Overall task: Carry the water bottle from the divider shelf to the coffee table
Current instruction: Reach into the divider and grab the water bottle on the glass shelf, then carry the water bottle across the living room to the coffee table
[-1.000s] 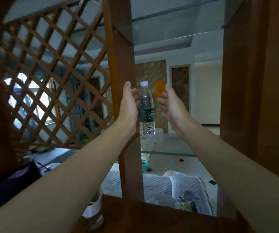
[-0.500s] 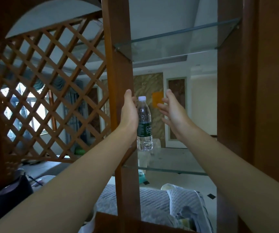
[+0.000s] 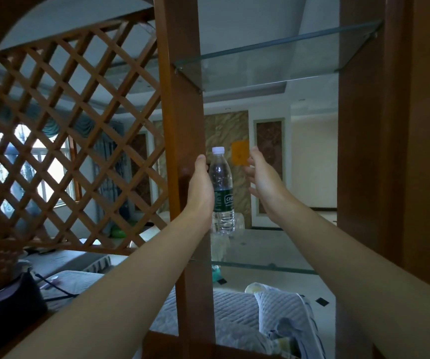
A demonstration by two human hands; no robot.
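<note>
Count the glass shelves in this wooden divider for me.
2: the upper glass shelf is overhead; the lower glass shelf bears the water bottle. Others may lie outside the frame.

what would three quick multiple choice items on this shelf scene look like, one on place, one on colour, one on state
1. Where does the water bottle stand?
A. on the glass shelf
B. on a sofa
C. on the floor

2. What colour is the bottle's cap?
A. red
B. white
C. black

3. How is the right hand?
A. closed round the bottle
B. open beside the bottle, apart from it
C. flat on the shelf

Answers: 1 A, its base sits on the glass; 2 B, the cap is white; 3 B, a gap shows between its fingers and the bottle, while the left hand is at the other side.
</note>
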